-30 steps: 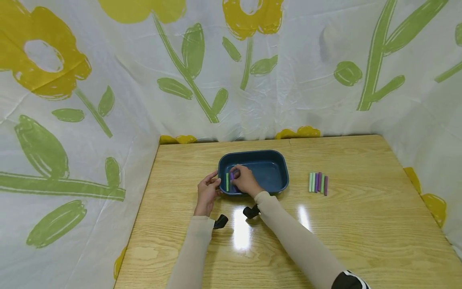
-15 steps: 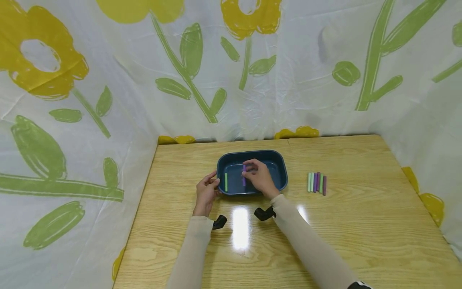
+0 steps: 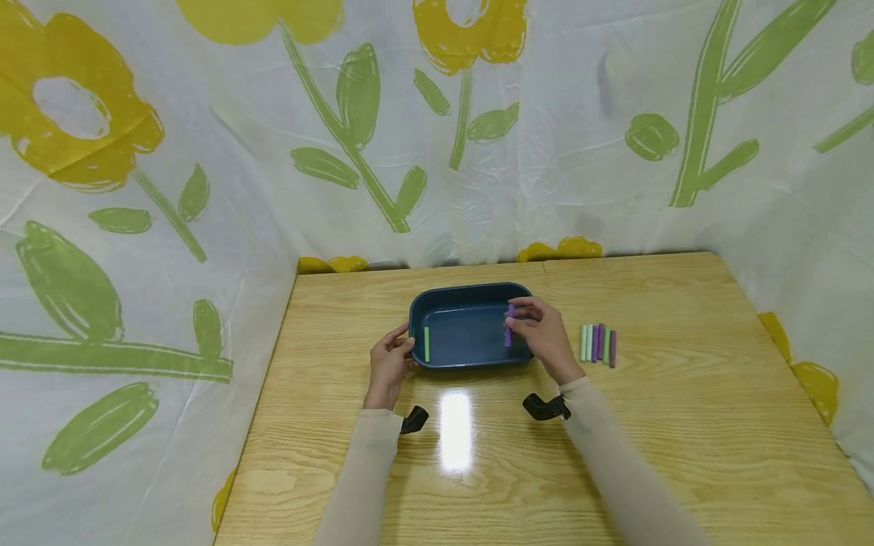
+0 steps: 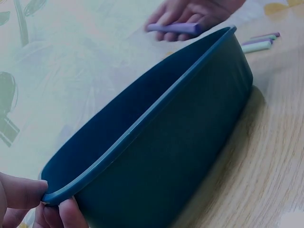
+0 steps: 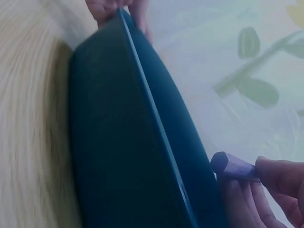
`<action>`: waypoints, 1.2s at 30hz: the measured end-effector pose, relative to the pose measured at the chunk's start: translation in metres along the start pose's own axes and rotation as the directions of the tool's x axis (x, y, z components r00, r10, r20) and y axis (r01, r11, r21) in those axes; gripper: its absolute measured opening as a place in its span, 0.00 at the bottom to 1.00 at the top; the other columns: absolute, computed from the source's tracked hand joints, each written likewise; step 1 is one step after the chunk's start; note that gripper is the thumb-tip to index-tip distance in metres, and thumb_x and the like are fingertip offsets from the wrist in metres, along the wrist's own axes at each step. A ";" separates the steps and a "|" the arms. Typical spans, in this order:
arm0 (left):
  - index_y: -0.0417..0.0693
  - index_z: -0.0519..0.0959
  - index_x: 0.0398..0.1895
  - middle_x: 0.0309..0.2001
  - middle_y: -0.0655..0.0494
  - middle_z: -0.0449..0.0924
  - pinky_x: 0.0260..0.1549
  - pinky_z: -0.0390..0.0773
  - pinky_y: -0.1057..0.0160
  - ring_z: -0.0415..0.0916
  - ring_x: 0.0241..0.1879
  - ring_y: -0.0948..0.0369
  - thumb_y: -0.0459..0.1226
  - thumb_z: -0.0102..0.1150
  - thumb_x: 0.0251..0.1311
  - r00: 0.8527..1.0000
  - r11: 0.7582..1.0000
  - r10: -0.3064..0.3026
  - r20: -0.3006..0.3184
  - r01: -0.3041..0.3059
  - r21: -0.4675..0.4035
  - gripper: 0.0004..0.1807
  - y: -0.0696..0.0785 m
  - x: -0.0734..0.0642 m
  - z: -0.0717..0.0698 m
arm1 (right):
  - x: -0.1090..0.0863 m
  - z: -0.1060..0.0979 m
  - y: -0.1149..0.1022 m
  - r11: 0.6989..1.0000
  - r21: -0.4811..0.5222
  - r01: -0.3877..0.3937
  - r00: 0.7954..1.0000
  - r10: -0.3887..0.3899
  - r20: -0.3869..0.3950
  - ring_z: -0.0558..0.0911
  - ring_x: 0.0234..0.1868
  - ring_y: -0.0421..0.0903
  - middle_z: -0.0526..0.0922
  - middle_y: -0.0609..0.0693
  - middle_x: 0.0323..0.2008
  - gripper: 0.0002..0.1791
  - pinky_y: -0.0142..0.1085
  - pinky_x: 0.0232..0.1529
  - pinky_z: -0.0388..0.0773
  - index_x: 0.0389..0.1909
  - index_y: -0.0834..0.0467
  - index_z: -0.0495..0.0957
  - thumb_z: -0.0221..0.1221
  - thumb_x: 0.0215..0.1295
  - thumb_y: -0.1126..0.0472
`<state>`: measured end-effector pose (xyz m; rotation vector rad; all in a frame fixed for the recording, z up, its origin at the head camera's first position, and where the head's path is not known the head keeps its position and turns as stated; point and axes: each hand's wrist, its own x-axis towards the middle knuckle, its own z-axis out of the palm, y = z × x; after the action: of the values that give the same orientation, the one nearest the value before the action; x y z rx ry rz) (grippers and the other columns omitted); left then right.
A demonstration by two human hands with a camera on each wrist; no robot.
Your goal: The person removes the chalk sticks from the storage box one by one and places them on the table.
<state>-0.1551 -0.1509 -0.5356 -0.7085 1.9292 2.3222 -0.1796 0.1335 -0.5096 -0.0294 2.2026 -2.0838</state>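
A dark blue rectangular bin (image 3: 471,364) stands on the table, with one green chalk stick (image 3: 427,344) lying inside near its left end. My left hand (image 3: 389,368) pinches the bin's left rim between thumb and fingers, as the left wrist view also shows. Over the bin's right end, my right hand (image 3: 546,337) holds a purple chalk stick (image 4: 175,28) between thumb and fingers, raised above the rim. Right of the bin lies a row of several chalk sticks (image 3: 596,343) in pale green, green and purple, side by side on the table.
The wooden table (image 3: 328,485) runs back to a flower-printed cloth (image 3: 478,197) that hangs behind it and along both sides. A black wrist camera mount (image 3: 542,407) juts inward from the right forearm, and another mount (image 3: 414,419) from the left.
My right hand has lifted the purple chalk stick from beside the green one and carried it rightward across the bin. The left hand stays on the rim.
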 end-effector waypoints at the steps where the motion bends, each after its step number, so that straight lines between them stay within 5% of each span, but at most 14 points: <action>1: 0.40 0.79 0.69 0.39 0.54 0.75 0.29 0.78 0.67 0.77 0.30 0.63 0.27 0.58 0.75 1.000 1.000 -0.001 0.002 0.001 0.001 0.21 0.000 0.000 0.000 | -0.002 -0.006 0.002 1.000 0.007 -0.002 1.000 0.003 -0.010 0.88 0.44 0.43 0.81 0.65 0.52 0.22 0.34 0.45 0.87 0.68 0.70 0.73 0.60 0.76 0.72; 7: 0.40 0.78 0.70 0.41 0.54 0.75 0.30 0.79 0.67 0.78 0.32 0.62 0.28 0.58 0.76 1.000 1.000 -0.005 0.013 0.005 -0.002 0.21 0.000 0.000 -0.002 | -0.012 -0.036 0.011 0.999 0.034 -0.021 0.996 0.024 -0.086 0.87 0.41 0.35 0.82 0.54 0.48 0.23 0.31 0.44 0.86 0.69 0.69 0.73 0.61 0.76 0.70; 15: 0.41 0.79 0.69 0.42 0.53 0.74 0.30 0.80 0.67 0.78 0.31 0.61 0.28 0.58 0.75 1.000 1.000 -0.013 0.009 0.013 -0.002 0.21 0.001 0.000 -0.002 | -0.025 -0.075 0.020 1.000 0.026 0.011 0.989 -0.007 -0.147 0.88 0.44 0.38 0.81 0.59 0.52 0.22 0.33 0.45 0.87 0.68 0.70 0.71 0.60 0.77 0.69; 22: 0.41 0.79 0.69 0.42 0.53 0.74 0.29 0.79 0.68 0.78 0.31 0.61 0.28 0.58 0.75 1.000 1.000 -0.016 0.015 0.016 0.001 0.21 0.001 0.001 -0.001 | -0.034 -0.110 0.032 0.993 -0.106 -0.046 0.974 0.020 -0.226 0.85 0.43 0.32 0.81 0.46 0.49 0.24 0.30 0.43 0.86 0.70 0.69 0.71 0.60 0.78 0.66; 36: 0.40 0.78 0.70 0.42 0.52 0.74 0.29 0.78 0.68 0.77 0.32 0.61 0.28 0.59 0.75 1.000 1.000 -0.022 0.021 0.022 -0.007 0.22 0.000 0.002 -0.003 | -0.038 -0.154 0.054 0.922 -0.348 -0.170 0.940 0.045 -0.339 0.75 0.38 0.22 0.81 0.64 0.57 0.23 0.20 0.37 0.78 0.70 0.68 0.74 0.59 0.78 0.67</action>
<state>-0.1560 -0.1540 -0.5361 -0.6993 1.8962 2.3150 -0.1528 0.2927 -0.5529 0.4278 2.6919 -1.6798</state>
